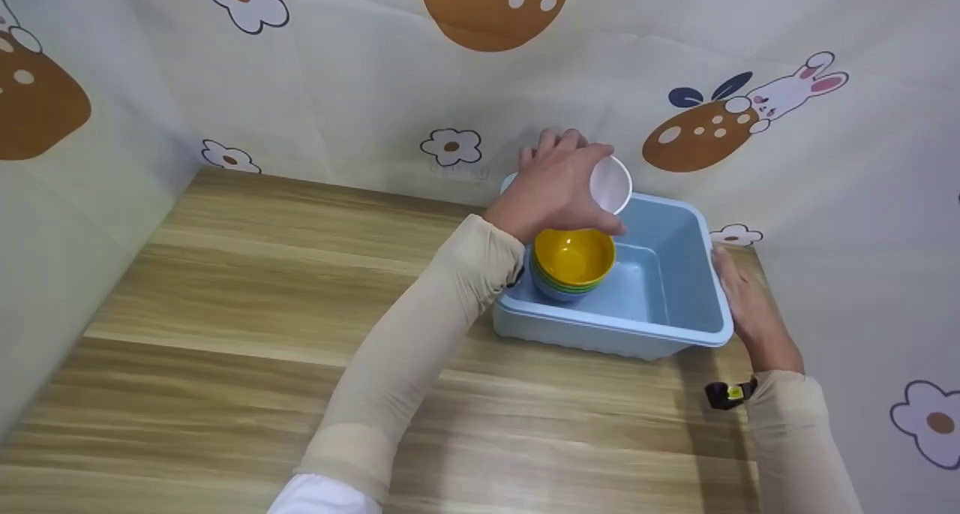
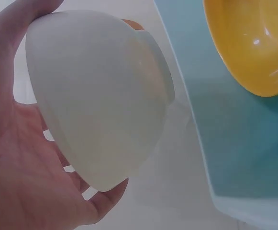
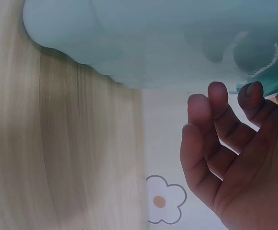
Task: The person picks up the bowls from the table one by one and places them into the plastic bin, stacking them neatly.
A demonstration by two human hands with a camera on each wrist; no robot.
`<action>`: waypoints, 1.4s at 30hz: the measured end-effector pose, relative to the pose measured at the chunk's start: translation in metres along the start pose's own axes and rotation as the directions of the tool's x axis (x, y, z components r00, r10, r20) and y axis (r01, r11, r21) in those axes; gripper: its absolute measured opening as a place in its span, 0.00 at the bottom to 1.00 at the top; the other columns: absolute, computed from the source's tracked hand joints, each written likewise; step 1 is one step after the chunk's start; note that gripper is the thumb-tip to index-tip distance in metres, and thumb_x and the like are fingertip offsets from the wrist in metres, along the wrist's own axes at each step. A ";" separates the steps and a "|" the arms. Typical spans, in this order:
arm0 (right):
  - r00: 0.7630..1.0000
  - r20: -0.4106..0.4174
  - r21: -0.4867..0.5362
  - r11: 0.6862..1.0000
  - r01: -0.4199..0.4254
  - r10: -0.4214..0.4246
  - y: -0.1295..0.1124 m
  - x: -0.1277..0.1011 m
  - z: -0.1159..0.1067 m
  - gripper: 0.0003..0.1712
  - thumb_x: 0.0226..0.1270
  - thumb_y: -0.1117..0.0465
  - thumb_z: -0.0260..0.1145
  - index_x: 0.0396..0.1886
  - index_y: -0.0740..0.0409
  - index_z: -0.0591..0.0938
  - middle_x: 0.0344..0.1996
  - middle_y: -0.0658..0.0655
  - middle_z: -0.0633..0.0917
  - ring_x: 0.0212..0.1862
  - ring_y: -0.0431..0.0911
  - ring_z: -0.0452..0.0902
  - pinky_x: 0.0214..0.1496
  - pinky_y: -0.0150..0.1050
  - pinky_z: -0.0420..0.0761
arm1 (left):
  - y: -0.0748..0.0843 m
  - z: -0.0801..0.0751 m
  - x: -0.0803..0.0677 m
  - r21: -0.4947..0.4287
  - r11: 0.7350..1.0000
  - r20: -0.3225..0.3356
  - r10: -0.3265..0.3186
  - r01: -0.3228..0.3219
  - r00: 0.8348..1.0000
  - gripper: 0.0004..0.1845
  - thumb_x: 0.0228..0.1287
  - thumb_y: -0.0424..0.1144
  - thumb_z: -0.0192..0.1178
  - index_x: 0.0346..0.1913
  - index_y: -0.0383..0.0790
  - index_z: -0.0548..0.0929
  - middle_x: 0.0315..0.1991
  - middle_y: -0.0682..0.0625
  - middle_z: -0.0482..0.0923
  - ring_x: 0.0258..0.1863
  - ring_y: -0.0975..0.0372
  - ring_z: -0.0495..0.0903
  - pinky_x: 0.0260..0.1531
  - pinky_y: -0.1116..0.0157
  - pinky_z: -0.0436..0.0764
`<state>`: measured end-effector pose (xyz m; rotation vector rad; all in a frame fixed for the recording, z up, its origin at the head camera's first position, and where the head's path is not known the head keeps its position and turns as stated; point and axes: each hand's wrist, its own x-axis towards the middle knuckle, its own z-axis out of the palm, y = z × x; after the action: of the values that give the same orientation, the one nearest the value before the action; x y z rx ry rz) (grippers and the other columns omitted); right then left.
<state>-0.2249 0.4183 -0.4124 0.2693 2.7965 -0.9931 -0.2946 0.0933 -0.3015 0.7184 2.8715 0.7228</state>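
My left hand grips a white bowl by its rim, above the far left part of a light blue plastic tub. The left wrist view shows this white bowl tilted on its side between thumb and fingers. Inside the tub at its left end stands a stack of small bowls, a yellow bowl on top with green and blue ones under it. At the tub's right side, my right hand rests against the outer wall; the right wrist view shows its fingers loosely bent beside that wall.
The tub stands on a wood-grain table, near its back right corner. Behind it hangs a pale curtain-like wall covering printed with flowers and rabbits. A small black device sits at the right wrist.
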 end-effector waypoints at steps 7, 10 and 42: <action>1.000 -0.012 0.004 1.000 0.011 -0.011 0.002 0.001 0.000 0.51 0.78 0.31 0.24 0.74 0.66 0.67 0.62 0.76 0.76 0.65 0.69 0.71 0.67 0.64 0.67 | 0.000 0.009 0.006 -0.009 1.000 0.018 0.006 -0.006 1.000 0.53 0.44 0.67 0.73 0.77 0.64 0.65 0.71 0.53 0.66 0.71 0.57 0.58 0.65 0.54 0.67; 1.000 -0.023 0.011 1.000 0.018 -0.018 0.002 0.001 0.000 0.51 0.78 0.30 0.25 0.69 0.67 0.72 0.57 0.75 0.79 0.60 0.67 0.74 0.61 0.58 0.71 | 0.000 0.014 0.008 -0.011 1.000 0.026 0.009 -0.009 1.000 0.53 0.43 0.68 0.73 0.76 0.64 0.65 0.71 0.53 0.66 0.71 0.57 0.58 0.65 0.55 0.67; 1.000 -0.029 0.003 1.000 -0.009 0.009 0.000 0.002 0.001 0.51 0.77 0.29 0.26 0.69 0.66 0.72 0.57 0.75 0.79 0.60 0.66 0.73 0.62 0.61 0.70 | 0.000 0.049 0.013 -0.014 0.996 0.133 0.089 -0.088 0.987 0.54 0.41 0.57 0.80 0.75 0.61 0.66 0.70 0.52 0.66 0.68 0.56 0.60 0.69 0.54 0.71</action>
<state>-0.2267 0.4182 -0.4134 0.2986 2.8171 -0.9992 -0.2962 0.1208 -0.3446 0.8631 2.7299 0.6688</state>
